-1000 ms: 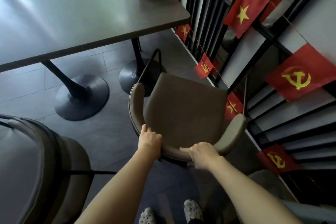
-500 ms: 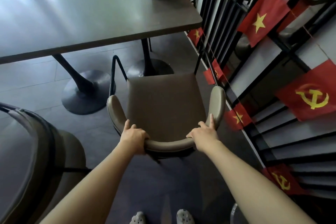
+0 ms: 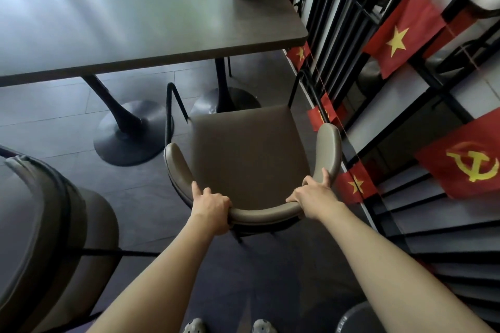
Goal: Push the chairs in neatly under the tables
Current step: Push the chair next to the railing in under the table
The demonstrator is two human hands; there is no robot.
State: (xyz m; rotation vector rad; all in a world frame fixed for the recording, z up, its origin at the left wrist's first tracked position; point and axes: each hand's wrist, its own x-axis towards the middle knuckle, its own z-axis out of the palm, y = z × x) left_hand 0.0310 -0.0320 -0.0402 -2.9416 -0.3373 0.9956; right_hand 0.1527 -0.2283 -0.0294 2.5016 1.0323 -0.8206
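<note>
Beside table (image 3: 140, 16), both hands' grip holds chair (image 3: 249, 154).

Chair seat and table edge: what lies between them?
In the head view, only bare floor and the table's round base lie between chair seat and table edge.

Both hands clasp the curved backrest of a brown chair (image 3: 247, 159): left hand (image 3: 211, 207) on its left bend, right hand (image 3: 315, 197) on its right; beyond them the seat faces a grey table (image 3: 130, 21), with red flags (image 3: 400, 35) to the right hand's side
</note>
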